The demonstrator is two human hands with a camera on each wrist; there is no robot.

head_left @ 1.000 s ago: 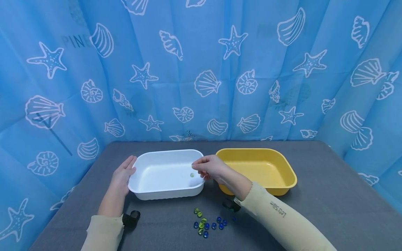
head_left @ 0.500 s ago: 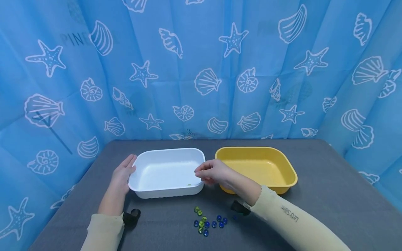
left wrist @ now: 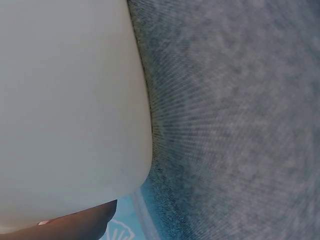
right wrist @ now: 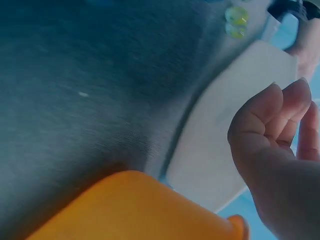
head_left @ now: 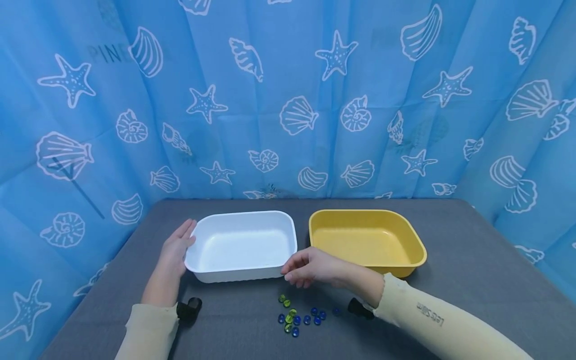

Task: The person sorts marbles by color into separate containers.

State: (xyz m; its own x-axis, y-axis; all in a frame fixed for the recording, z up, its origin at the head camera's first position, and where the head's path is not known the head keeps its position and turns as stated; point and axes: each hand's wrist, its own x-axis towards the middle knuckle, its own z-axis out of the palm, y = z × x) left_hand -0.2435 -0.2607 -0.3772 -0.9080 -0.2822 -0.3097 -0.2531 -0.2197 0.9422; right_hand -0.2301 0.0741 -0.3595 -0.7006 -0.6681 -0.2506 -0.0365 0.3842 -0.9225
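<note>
White smooth rectangular tub with rounded corners (head_left: 243, 250) sits toward the far edge of the grey cloth-covered worktop (head_left: 234, 325), left of middle; matching yellow tub (head_left: 362, 242) just beside it, right of middle. Green glassy beads (head_left: 289, 319) and blue glassy beads (head_left: 307, 319) lie loose, mixed, nearer the front edge, roughly below the gap between tubs. Probably grouped there for easy reach.

Left hand (head_left: 174, 247): fingers nearly straight along white tub's left end, thumb at rim; touching, not clenched. Likely steadying it. Right hand (head_left: 315, 266): fingers loosely bent, thumb and index close together, nothing visible between them. It overlaps white tub's near right corner in the head view; contact can't be told.

Room: a strip of cloth runs between the tubs' near walls and the beads; more cloth toward the right edge. Gap between tubs looks narrow. Left hand fills part of the space toward the left edge. Black wrist-worn device (head_left: 361, 309) hangs near the rightmost blue bead, could brush it if lowered.
</note>
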